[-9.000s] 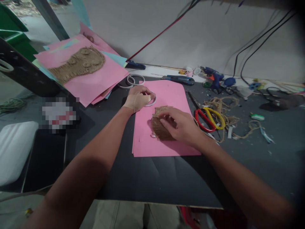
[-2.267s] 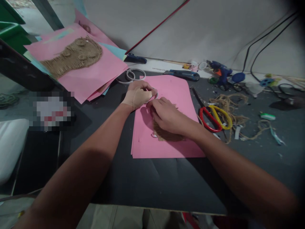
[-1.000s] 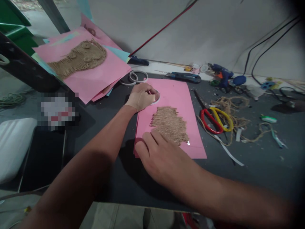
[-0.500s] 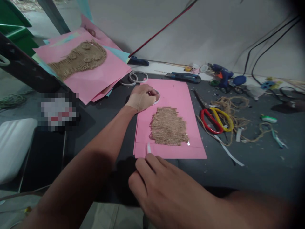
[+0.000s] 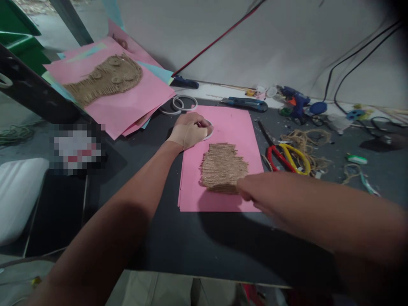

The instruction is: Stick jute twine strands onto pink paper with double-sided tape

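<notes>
My left hand (image 5: 193,129) rests on the upper left of a pink paper sheet (image 5: 231,123). Its fingers are curled around a white ring (image 5: 209,129) that looks like a tape roll and is partly hidden by them. Below lies a brown patch of twine strands (image 5: 223,168), laid side by side on the sheet. My right hand (image 5: 255,187) is at the patch's lower right corner, its fingers bunched together. Whatever they hold is hidden, and the hand is somewhat blurred. Red-and-yellow scissors (image 5: 276,158) lie beyond it, partly covered by my right arm.
Two white rings (image 5: 185,103) and a blue utility knife (image 5: 245,103) lie behind the sheet. A twine-covered shape (image 5: 111,76) sits on stacked papers at left. Loose twine (image 5: 306,144) and a blue glue gun (image 5: 296,102) are at right. A red cord (image 5: 219,36) crosses the back.
My right hand has moved right and away from me, from the sheet's lower left edge to the patch's corner. The white strip at its fingers is out of sight. My left hand stays put.
</notes>
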A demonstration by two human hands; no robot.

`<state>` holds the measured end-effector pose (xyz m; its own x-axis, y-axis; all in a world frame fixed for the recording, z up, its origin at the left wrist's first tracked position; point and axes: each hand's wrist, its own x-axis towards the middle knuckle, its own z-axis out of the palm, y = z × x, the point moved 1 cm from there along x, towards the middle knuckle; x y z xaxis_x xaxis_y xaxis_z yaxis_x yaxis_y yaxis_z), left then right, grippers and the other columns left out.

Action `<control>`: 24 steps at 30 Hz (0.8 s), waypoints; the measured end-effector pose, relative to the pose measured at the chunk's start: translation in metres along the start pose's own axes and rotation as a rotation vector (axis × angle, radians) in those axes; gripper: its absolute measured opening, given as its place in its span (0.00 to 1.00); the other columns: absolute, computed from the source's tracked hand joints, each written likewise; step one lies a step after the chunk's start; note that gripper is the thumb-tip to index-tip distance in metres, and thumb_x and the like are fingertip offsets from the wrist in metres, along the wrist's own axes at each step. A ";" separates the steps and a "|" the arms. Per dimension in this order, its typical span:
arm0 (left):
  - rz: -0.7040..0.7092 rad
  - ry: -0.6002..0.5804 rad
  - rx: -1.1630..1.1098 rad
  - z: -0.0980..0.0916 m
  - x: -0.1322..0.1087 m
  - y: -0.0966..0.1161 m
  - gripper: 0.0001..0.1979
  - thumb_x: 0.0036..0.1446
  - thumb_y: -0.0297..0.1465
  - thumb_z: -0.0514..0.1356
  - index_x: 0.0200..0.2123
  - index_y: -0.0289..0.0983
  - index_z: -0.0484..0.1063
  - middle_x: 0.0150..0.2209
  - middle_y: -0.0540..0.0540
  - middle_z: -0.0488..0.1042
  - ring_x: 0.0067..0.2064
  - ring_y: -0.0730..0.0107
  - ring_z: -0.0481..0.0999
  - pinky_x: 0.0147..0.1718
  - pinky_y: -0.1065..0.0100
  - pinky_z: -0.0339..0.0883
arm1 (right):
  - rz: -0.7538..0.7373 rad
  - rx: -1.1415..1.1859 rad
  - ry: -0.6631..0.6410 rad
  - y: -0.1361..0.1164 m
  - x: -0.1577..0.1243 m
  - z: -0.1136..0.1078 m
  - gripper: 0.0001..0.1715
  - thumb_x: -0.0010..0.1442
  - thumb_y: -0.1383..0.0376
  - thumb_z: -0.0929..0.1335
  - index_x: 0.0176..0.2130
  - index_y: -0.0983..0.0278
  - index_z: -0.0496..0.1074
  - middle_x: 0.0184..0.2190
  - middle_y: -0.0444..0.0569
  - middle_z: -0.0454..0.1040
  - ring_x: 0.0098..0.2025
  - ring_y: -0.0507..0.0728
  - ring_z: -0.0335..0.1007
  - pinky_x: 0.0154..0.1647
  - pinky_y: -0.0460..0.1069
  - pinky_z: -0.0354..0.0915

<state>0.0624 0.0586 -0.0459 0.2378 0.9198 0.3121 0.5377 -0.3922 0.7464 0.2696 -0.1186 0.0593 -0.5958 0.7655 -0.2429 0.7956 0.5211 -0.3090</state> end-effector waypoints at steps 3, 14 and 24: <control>-0.004 -0.004 0.038 -0.001 0.000 0.002 0.07 0.50 0.35 0.66 0.28 0.37 0.82 0.35 0.45 0.84 0.36 0.67 0.79 0.40 0.64 0.71 | 0.012 -0.118 -0.073 0.024 0.014 0.003 0.07 0.64 0.71 0.67 0.36 0.59 0.73 0.30 0.46 0.78 0.28 0.56 0.70 0.29 0.51 0.58; 0.000 -0.009 0.127 -0.003 0.001 0.006 0.06 0.52 0.34 0.67 0.29 0.37 0.83 0.33 0.45 0.83 0.34 0.67 0.78 0.39 0.64 0.71 | -0.085 0.061 0.109 -0.007 0.071 0.011 0.05 0.62 0.71 0.70 0.35 0.62 0.74 0.36 0.48 0.78 0.39 0.57 0.70 0.35 0.51 0.57; -0.026 -0.016 0.109 -0.003 0.001 0.008 0.07 0.51 0.34 0.66 0.28 0.38 0.83 0.32 0.47 0.83 0.33 0.67 0.77 0.37 0.65 0.70 | -0.100 0.217 0.084 -0.004 0.080 0.021 0.05 0.61 0.69 0.73 0.33 0.63 0.75 0.35 0.47 0.79 0.40 0.56 0.70 0.38 0.50 0.57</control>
<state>0.0644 0.0566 -0.0379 0.2352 0.9296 0.2837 0.6287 -0.3681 0.6850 0.2167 -0.0672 0.0217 -0.6520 0.7476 -0.1264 0.6852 0.5096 -0.5204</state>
